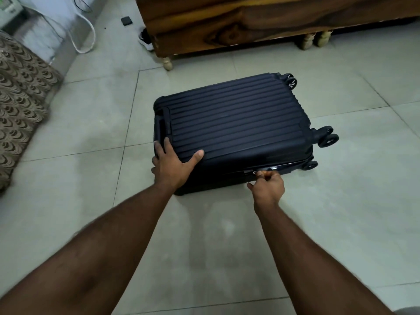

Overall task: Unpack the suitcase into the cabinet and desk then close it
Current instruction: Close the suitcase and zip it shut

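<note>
Both hands on the suitcase [231, 130], which lies flat and closed on the floor tiles [91, 110]: left hand [173, 165] presses flat on the lid corner, right hand [268, 185] pinches the zipper pull [255, 173] on the near side. Can't tell whether this is opening or final close; wooden furniture [227, 21] sits beyond.

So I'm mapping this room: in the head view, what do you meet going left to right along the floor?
Patterned mattress → left hand on the suitcase → right hand pinching the zipper pull → suitcase wheels.
</note>
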